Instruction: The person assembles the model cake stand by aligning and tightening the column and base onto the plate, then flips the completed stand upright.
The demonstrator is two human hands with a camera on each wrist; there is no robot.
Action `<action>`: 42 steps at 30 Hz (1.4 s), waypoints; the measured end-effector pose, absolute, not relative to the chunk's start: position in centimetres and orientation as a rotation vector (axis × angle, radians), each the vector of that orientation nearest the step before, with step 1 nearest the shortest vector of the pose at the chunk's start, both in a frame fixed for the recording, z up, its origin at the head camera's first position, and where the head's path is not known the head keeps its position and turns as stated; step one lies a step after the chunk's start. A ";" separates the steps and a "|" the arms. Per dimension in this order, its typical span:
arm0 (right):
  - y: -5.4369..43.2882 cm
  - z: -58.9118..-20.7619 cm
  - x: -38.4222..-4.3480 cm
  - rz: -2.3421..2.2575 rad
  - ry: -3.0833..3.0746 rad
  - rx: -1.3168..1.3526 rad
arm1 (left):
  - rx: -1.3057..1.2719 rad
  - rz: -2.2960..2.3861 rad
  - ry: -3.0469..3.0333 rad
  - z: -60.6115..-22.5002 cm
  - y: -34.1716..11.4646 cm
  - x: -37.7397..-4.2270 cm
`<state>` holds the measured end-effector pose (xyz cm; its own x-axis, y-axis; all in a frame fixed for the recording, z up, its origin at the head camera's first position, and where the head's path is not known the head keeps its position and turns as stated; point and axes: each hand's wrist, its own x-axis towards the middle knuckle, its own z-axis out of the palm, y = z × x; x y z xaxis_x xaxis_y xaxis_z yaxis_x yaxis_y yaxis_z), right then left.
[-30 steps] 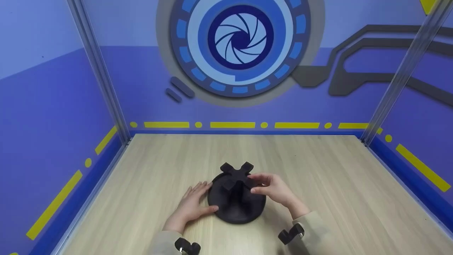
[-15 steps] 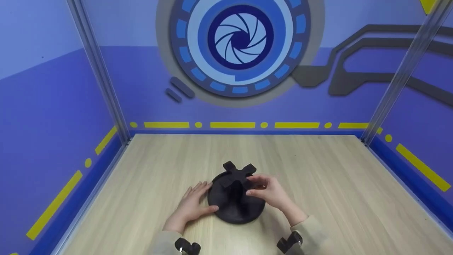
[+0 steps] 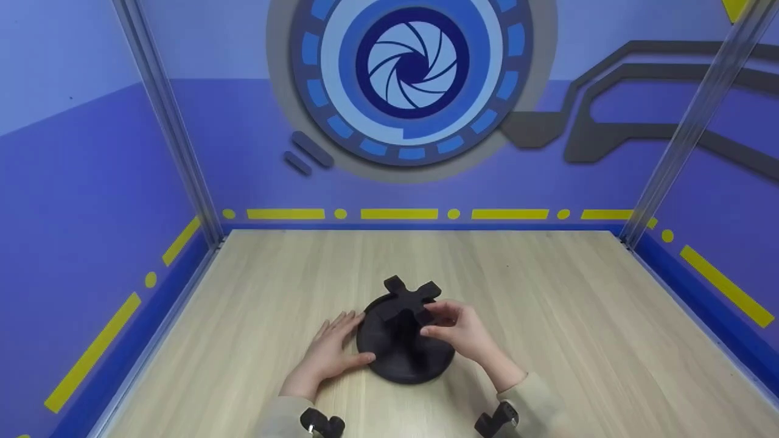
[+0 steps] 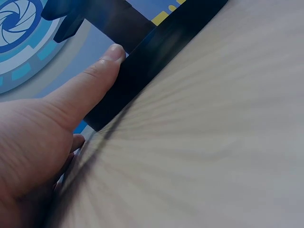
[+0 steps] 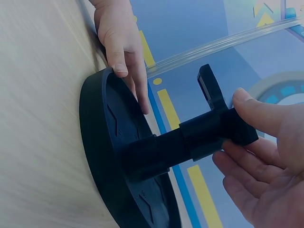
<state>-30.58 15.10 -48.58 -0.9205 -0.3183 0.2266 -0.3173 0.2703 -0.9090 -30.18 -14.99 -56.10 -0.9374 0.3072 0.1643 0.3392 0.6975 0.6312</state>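
Observation:
A black round base (image 3: 411,368) with a raised rim lies flat on the wooden table. From its middle rises a thick black post (image 5: 164,149), topped by a cross-shaped black knob (image 3: 409,297) with stubby arms. My right hand (image 3: 467,331) pinches one of the knob's arms on the right side, thumb on one face and fingers on the other. At the base's left side rests my left hand (image 3: 331,350), fingers straight along the edge. Its thumb (image 4: 107,61) presses on the rim in the left wrist view.
The pale wooden table (image 3: 548,280) is walled by blue panels (image 3: 243,152) with yellow dashes. Metal posts (image 3: 173,121) stand at the back corners. A black wrist device (image 3: 322,423) is strapped at each sleeve cuff.
The knob has turned slightly clockwise as seen from above, with my right hand shifting a little left and toward me. My left hand and the base have stayed in place.

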 end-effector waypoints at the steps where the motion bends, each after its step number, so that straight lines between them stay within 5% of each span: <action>1: 15.1 -48.5 -30.5 -1.800 2.497 -0.617 | -0.540 -1.077 -2.854 -56.1 -15.0 -30.2; 42: 13.5 -49.2 -29.4 -1.885 2.593 -0.460 | -0.526 -1.089 -2.855 -55.9 -14.8 -30.0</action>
<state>-29.44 13.46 -49.20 -0.9551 -0.1703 0.2425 -0.2833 0.2840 -0.9160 -30.00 -14.80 -55.89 -0.9415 0.2981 0.1572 0.3271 0.6959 0.6393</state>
